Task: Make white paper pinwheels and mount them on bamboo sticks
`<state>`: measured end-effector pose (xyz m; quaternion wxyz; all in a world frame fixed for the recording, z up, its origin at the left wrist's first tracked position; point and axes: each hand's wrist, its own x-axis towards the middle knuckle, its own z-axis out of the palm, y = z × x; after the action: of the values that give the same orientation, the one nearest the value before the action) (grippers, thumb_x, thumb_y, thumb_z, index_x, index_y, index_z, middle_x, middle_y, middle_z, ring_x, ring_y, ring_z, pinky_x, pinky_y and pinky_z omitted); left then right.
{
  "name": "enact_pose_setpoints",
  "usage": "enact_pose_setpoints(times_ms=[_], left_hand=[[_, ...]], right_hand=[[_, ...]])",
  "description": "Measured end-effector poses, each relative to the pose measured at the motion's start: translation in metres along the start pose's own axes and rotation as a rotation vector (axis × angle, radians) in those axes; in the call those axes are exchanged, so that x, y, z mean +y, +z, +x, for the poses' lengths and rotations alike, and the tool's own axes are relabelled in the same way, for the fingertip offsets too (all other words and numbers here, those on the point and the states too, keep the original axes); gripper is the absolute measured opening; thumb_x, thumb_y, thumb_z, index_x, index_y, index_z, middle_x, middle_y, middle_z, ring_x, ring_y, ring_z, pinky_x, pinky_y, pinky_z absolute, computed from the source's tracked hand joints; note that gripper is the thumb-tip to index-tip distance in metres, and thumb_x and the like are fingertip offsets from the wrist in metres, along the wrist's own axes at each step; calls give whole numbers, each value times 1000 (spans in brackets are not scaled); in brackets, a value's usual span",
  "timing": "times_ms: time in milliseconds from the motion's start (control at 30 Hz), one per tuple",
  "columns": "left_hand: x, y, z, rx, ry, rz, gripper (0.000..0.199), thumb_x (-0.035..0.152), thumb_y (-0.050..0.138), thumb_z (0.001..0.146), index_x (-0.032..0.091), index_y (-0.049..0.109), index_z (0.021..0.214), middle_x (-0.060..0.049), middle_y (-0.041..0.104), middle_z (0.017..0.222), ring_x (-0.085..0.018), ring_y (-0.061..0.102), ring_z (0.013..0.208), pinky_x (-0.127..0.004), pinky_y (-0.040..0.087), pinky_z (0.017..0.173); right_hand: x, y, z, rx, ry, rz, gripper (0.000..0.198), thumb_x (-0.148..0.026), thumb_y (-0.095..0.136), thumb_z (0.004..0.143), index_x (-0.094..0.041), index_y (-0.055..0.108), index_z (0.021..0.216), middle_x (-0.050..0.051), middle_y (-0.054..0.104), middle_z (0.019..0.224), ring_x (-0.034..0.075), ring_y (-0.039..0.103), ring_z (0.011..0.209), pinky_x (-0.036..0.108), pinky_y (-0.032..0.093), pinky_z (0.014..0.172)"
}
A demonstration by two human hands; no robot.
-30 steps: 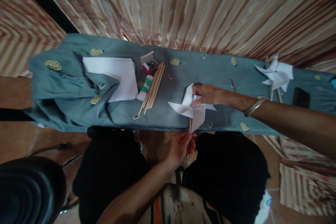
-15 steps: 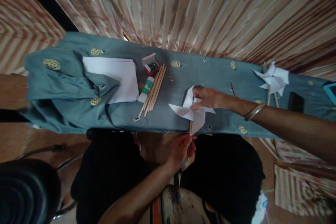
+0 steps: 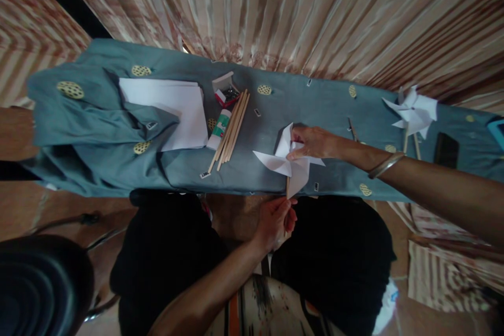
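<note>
A white paper pinwheel (image 3: 298,174) with pointed blades sits at the top of a thin wooden stick (image 3: 287,188), over the front part of the table. My left hand (image 3: 275,221) is wrapped round the lower stick, just off the table's near edge above my lap. My right hand (image 3: 311,143), with a bangle at its wrist, pinches the pinwheel near its centre; the fingertips partly hide the middle. Left of it lie several loose wooden sticks (image 3: 233,128), a glue stick (image 3: 219,129) and an open small box (image 3: 227,93) of dark metal bits.
A stack of white paper (image 3: 185,110) lies on the left of the cloth-covered table (image 3: 260,178). Finished-looking pinwheels (image 3: 413,110) rest at the right, near a dark phone (image 3: 446,150). Scissors (image 3: 353,129) lie behind my right forearm. A striped curtain (image 3: 275,16) hangs along the back.
The whole view has shifted slightly. Both hands keep their grip on the pinwheel and its stick, with hardly any movement between them.
</note>
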<state>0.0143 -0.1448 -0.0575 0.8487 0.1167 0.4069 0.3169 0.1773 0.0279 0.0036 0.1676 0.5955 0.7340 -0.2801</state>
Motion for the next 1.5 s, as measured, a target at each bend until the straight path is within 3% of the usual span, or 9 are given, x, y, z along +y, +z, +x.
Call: enact_pose_setpoints(times_ms=[467,533,633,767,900,1067,1233,1367,1500], left_hand=[[-9,-3,4,-37,63,58,54,63,70,70,13,64,90,4,56,55,-6,44,40,-23,26,42],[-11,-2,5,-43,88,52,53,62,71,70,13,64,89,4,57,56,-7,45,40,-23,27,43],[-10,0,6,-54,112,54,53,61,73,69,12,64,89,3,58,57,-7,45,40,-23,27,43],[-3,3,2,-33,127,78,52,60,73,67,13,65,88,3,58,57,-7,45,41,-22,28,43],[6,7,0,-4,130,141,57,62,73,65,13,65,93,3,59,56,-8,45,39,-22,29,41],[24,13,-1,-11,189,242,61,67,71,67,13,66,95,3,60,56,-7,44,37,-23,29,41],[59,39,-1,-87,252,247,57,62,76,70,13,69,98,1,64,62,-7,48,41,-22,35,44],[94,62,19,-130,340,248,52,56,82,67,12,73,94,-2,69,67,-9,56,50,-23,44,51],[119,67,51,-75,486,251,41,45,83,70,14,77,95,-9,76,90,-16,67,79,-28,53,75]], right_hand=[[1,0,-6,42,16,26,45,-49,76,69,-18,62,98,6,69,94,21,62,80,30,42,68],[5,2,-7,59,13,117,47,-48,79,66,-17,64,98,7,70,95,23,63,83,31,45,72],[16,7,-8,109,-14,437,54,-51,80,65,-16,65,104,9,71,99,23,66,88,36,50,79],[37,17,-18,402,-35,798,70,-62,81,61,-17,65,112,11,71,104,24,67,94,44,52,91],[50,34,-35,776,21,960,65,-70,78,61,-22,67,104,8,72,102,26,68,99,48,51,98],[53,57,-43,1011,89,1133,57,-69,75,65,-23,67,98,9,74,102,28,69,102,50,51,99],[46,60,-39,1051,85,1225,52,-67,70,69,-23,68,97,9,76,100,27,70,99,46,54,92],[35,60,-36,1057,59,1305,47,-63,68,73,-22,68,96,9,75,101,26,69,97,43,54,90],[23,64,-38,854,45,1329,49,-61,73,70,-22,70,100,8,75,94,25,69,87,42,55,82]])
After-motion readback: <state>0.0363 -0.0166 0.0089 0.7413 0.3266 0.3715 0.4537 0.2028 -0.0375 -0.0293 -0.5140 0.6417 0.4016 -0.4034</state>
